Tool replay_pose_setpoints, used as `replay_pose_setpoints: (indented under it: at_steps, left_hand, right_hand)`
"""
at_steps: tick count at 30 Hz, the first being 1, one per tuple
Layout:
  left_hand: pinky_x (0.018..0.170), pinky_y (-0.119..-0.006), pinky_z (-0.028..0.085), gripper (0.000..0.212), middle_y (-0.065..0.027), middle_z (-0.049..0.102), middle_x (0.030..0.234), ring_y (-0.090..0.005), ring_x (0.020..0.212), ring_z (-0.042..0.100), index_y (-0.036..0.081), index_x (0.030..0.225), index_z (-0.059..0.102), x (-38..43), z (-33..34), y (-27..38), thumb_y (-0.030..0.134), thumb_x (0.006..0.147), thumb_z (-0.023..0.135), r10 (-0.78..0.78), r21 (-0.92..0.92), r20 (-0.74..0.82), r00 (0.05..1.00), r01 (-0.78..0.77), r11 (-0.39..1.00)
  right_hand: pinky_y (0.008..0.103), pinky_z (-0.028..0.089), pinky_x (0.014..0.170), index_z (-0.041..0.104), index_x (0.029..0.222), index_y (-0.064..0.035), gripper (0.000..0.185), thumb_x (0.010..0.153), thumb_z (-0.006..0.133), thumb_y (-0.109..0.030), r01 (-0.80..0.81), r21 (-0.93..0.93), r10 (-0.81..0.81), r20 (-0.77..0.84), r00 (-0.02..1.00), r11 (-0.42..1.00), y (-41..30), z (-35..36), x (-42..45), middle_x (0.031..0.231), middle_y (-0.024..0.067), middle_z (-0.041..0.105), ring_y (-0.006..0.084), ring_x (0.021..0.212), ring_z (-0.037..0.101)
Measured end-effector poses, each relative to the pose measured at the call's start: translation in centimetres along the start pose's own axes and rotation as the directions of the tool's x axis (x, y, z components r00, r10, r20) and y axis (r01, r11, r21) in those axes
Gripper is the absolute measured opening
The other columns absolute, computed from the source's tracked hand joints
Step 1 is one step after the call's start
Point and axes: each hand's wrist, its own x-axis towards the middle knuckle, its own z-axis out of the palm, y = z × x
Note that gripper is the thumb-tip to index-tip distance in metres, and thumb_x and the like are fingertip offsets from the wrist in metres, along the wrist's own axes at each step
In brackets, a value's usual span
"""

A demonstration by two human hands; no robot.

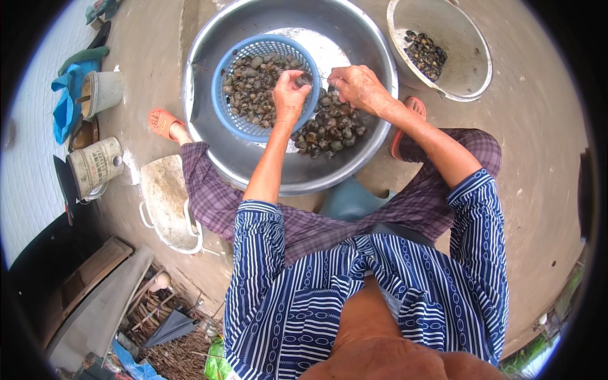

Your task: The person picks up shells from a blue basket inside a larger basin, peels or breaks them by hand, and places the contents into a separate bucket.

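Note:
In the head view, my left hand holds a dark snail between thumb and fingers, over the right rim of a blue plastic colander. The colander stands in a wide metal basin and holds many brown snails. My right hand pinches a thin needle-like pick, whose far end reaches the snail. Whether the tip is inside the shell is too small to tell. Below my right hand, more snails lie loose in the basin, next to the colander.
A pale bucket at upper right holds a heap of small dark and yellowish pieces. My feet in orange sandals flank the basin. On the left are a two-handled white pot, a paint bucket and a grey bucket.

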Motion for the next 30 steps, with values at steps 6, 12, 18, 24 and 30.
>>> replay_pose_setpoints:
  at_steps: [6, 12, 18, 24, 30]
  left_hand:
    - [0.052, -0.019, 0.042, 0.031, 0.0013, 0.054, 0.068, -0.0040, 0.057, 0.048, 0.002, 0.093, 0.052, -1.3, 2.3, 4.2, -0.007, 0.065, 0.063, 0.059, 0.028, 0.008, 0.998, -0.059, 0.998]
    - [0.052, -0.019, 0.042, 0.030, 0.0013, 0.053, 0.067, -0.0033, 0.058, 0.047, 0.002, 0.092, 0.053, -1.4, 2.5, 3.7, -0.006, 0.065, 0.063, 0.091, -0.056, 0.021, 0.996, -0.089, 0.994]
    - [0.053, -0.021, 0.043, 0.029, 0.0005, 0.052, 0.065, -0.0056, 0.056, 0.047, 0.003, 0.089, 0.055, -2.0, 2.5, 4.9, -0.003, 0.063, 0.064, 0.138, 0.097, 0.009, 0.990, -0.139, 0.986]
    - [0.053, -0.025, 0.044, 0.028, -0.0036, 0.053, 0.068, -0.0109, 0.054, 0.050, 0.004, 0.087, 0.055, -2.0, 2.8, 4.2, -0.001, 0.062, 0.065, 0.305, 0.230, 0.001, 0.952, -0.297, 0.927]
    - [0.056, -0.032, 0.046, 0.025, -0.0098, 0.052, 0.079, -0.0231, 0.060, 0.054, 0.003, 0.086, 0.052, -2.4, 3.3, 3.8, -0.002, 0.064, 0.061, 0.537, 0.357, 0.112, 0.836, -0.538, 0.763]
  right_hand:
    - [0.0421, 0.046, 0.072, 0.064, 0.084, -0.0041, 0.019, 0.076, 0.051, -0.015, 0.022, -0.186, -0.041, -0.100, 0.994, 0.982, 1.3, 0.8, 0.0, 0.078, 0.0191, 0.061, 0.0348, 0.079, 0.058]
    - [0.0412, 0.045, 0.073, 0.063, 0.083, -0.0054, 0.016, 0.077, 0.051, -0.013, 0.096, -0.202, -0.115, -0.085, 0.990, 0.975, 1.9, 0.7, 0.2, 0.080, 0.0172, 0.062, 0.0336, 0.080, 0.058]
    - [0.0413, 0.046, 0.073, 0.064, 0.081, -0.0045, 0.015, 0.075, 0.052, -0.013, 0.062, -0.210, -0.078, -0.069, 0.995, 0.976, 1.7, 0.7, 0.2, 0.080, 0.0173, 0.062, 0.0334, 0.080, 0.059]
    - [0.0410, 0.046, 0.073, 0.063, 0.076, -0.0025, 0.015, 0.072, 0.052, -0.012, 0.036, -0.253, -0.050, -0.049, 0.998, 0.967, 1.8, 1.1, 0.6, 0.078, 0.0183, 0.061, 0.0329, 0.082, 0.058]
    - [0.0408, 0.046, 0.071, 0.062, 0.070, 0.0014, 0.017, 0.069, 0.050, -0.010, 0.013, -0.246, -0.025, -0.045, 0.999, 0.969, 2.5, 1.5, 1.0, 0.075, 0.0213, 0.060, 0.0348, 0.077, 0.059]
